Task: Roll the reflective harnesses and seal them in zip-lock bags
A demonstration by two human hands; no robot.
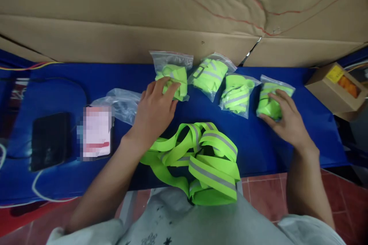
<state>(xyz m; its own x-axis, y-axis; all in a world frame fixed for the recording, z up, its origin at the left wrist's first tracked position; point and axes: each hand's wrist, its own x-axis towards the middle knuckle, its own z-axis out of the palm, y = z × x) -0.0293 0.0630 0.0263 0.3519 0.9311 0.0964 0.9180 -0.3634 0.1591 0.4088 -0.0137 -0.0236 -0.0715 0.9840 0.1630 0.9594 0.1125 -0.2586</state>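
My left hand (pixel 156 105) has its fingers curled over a clear zip bag with a folded neon-yellow reflective strap (pixel 180 73) inside. Far to the right, my right hand (pixel 289 122) grips another bagged reflective strap (pixel 266 97) between thumb and fingers. Two more bags, a bagged strap with a dark buckle (pixel 211 76) and a bagged strap with grey stripes (pixel 237 93), lie between the hands. A loose reflective strap (pixel 214 176) sits in loops at the front edge, partly hanging over my lap.
An empty-looking plastic bag (pixel 117 103) lies left of my left forearm, beside a phone (pixel 96 132) and a black device (pixel 50 141) with cables. Cardboard (pixel 129 42) stands along the back of the blue table (pixel 258 153). A small carton (pixel 336 90) is at the right end.
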